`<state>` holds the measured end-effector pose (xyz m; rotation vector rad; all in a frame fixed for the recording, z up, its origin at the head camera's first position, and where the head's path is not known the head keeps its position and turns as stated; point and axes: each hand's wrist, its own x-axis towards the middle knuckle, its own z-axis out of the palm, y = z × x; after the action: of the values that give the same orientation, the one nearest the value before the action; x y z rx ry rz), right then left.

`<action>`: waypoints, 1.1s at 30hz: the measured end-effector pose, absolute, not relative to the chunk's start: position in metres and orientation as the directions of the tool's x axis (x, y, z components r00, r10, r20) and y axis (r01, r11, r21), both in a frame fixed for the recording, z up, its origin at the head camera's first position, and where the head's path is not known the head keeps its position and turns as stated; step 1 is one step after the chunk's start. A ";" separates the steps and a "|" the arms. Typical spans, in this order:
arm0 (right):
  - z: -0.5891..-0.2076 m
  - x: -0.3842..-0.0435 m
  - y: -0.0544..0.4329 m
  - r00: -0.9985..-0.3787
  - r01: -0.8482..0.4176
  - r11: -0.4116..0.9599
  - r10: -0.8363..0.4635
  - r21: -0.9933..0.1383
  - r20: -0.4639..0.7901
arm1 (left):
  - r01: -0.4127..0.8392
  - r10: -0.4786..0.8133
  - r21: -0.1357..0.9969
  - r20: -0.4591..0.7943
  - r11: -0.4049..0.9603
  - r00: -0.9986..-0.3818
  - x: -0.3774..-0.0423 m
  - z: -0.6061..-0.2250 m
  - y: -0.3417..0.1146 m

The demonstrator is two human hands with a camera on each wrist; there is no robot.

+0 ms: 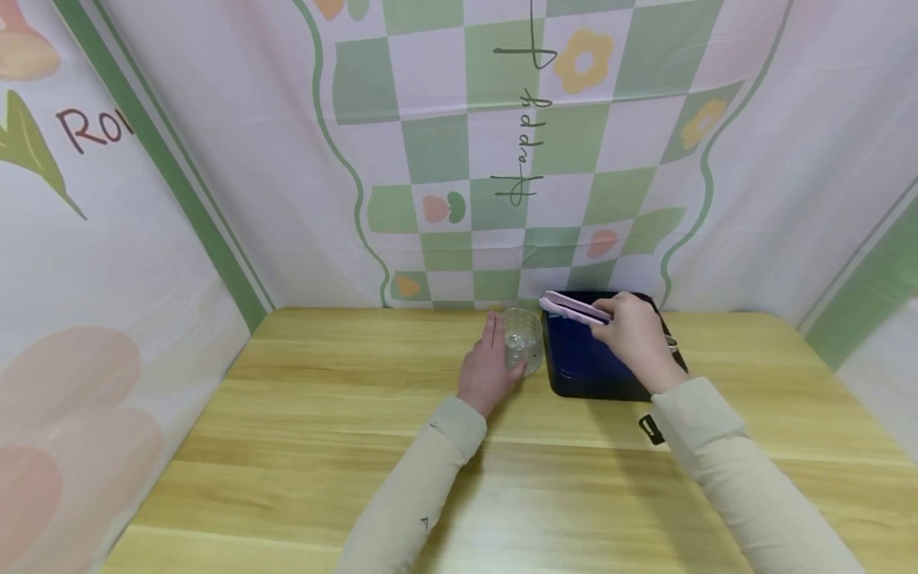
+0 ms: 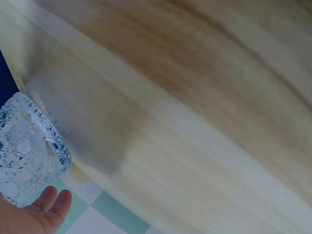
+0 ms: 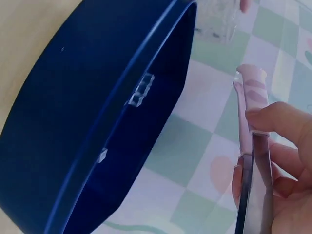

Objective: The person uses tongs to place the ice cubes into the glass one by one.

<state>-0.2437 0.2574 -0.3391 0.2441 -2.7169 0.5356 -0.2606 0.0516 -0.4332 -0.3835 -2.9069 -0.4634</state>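
My left hand (image 1: 489, 372) holds a clear cut-pattern glass (image 1: 522, 343) from its left side, with long fingers along the wall and the thumb at the front. In the left wrist view two fingertips (image 2: 54, 207) show beside the glass (image 2: 27, 146). My right hand (image 1: 634, 335) grips pink-tipped metal tongs (image 1: 574, 308) above a dark blue box (image 1: 577, 359). The tongs' pink ends (image 3: 252, 90) point toward the glass side, and I see nothing between them. Small clear cubes (image 3: 142, 90) sit inside the blue box; its floor is partly hidden.
A small black buckle-like piece (image 1: 651, 429) lies on the wooden table (image 1: 344, 430) in front of the box, near my right sleeve. A pale ring (image 1: 671, 343) shows at the box's right side. Behind the table hangs a green checkered cloth (image 1: 495, 151).
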 end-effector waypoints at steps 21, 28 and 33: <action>-0.348 -0.242 0.236 -0.918 -0.356 0.884 -0.270 -0.304 0.289 | 0.278 0.224 0.284 0.209 0.918 -0.952 -0.262 -0.435 0.052; -0.351 -0.242 0.236 -0.908 -0.371 0.888 -0.285 -0.272 0.309 | 0.278 0.227 0.274 0.202 0.921 -0.953 -0.262 -0.435 0.052; -0.352 -0.242 0.236 -0.906 -0.371 0.889 -0.284 -0.267 0.314 | 0.282 0.229 0.275 0.210 0.919 -0.951 -0.262 -0.435 0.051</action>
<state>-0.2418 0.2364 -0.3515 0.4926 -2.7894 0.4707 -0.2621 0.0513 -0.4349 -0.3901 -2.9063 -0.4539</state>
